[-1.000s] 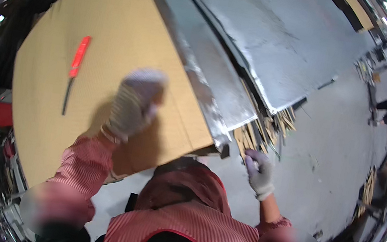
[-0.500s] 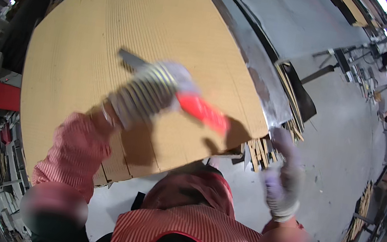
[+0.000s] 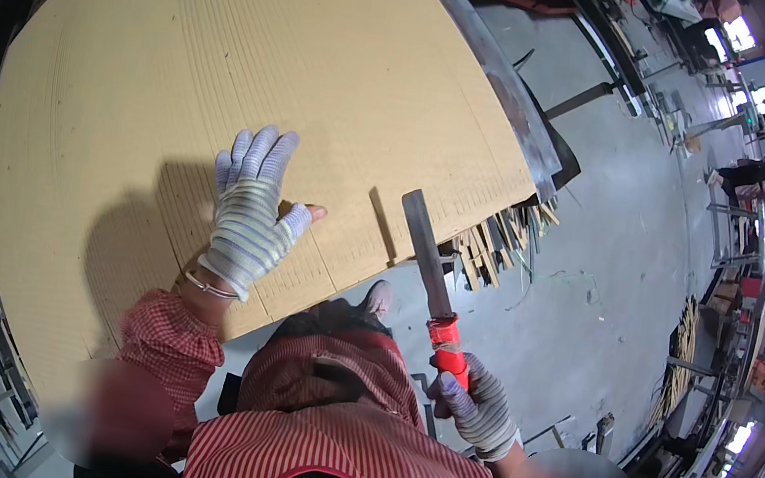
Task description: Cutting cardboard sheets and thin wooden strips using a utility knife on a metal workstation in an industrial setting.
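My right hand [image 3: 478,410], in a striped glove, is closed around the red handle of a long knife [image 3: 428,251]. Its grey, straight blade points up and away, with the tip near the front edge of a large tan cardboard sheet [image 3: 328,80]. Over the front part of that sheet, my left hand [image 3: 254,219] is open, palm down, with fingers stretched forward and the bare thumb tip out to the right. Whether it touches the sheet I cannot tell. Fine parallel lines run across the cardboard.
Several thin wooden strips [image 3: 486,250] stick out below the sheet's right corner. A grey metal edge [image 3: 499,72] runs along its right side. On the far right, a person [image 3: 761,184] is bent beside a workbench. Grey floor [image 3: 602,244] lies to my right.
The knife has passed from my left hand to my right. My left hand has opened over the cardboard. The grey panel at the upper right is no longer in view there.
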`<state>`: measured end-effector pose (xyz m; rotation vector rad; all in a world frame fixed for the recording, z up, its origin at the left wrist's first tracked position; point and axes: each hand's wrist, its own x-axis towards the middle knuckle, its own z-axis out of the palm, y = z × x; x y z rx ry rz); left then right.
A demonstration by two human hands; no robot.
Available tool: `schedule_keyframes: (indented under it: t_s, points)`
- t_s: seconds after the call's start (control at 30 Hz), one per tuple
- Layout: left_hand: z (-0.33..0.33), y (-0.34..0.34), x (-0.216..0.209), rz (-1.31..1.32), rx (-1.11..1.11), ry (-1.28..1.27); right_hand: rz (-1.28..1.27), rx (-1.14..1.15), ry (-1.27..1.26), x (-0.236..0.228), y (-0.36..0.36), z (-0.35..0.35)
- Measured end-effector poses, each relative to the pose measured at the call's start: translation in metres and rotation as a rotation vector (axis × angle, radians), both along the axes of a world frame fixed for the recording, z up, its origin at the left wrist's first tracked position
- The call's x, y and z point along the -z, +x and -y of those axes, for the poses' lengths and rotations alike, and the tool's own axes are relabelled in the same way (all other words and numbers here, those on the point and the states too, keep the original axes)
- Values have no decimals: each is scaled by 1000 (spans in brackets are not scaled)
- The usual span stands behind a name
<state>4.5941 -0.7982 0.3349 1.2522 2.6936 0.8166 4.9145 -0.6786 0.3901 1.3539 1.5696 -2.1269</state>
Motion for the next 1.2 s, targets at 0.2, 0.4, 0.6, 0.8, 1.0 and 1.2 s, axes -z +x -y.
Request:
schedule_keyframes:
  t_s: [0.2,0.4,0.6,0.8,1.0,1.2]
  points:
    - [-3,-3,19,-225,40,15,-100,-364,659,2,-8,14]
    - [-4,-1,18,-158,15,-39,10,-525,656,4,-13,7]
    - [-8,1,18,-183,1,-106,114,-573,731,-14,-11,7]
    - [-24,5,8,-158,-32,-165,228,-659,791,-30,-19,5]
    - [-27,5,3,-142,-32,-218,341,-807,829,-47,-29,3]
    - [-27,7,3,-134,-58,-274,265,-737,833,-44,-25,5]
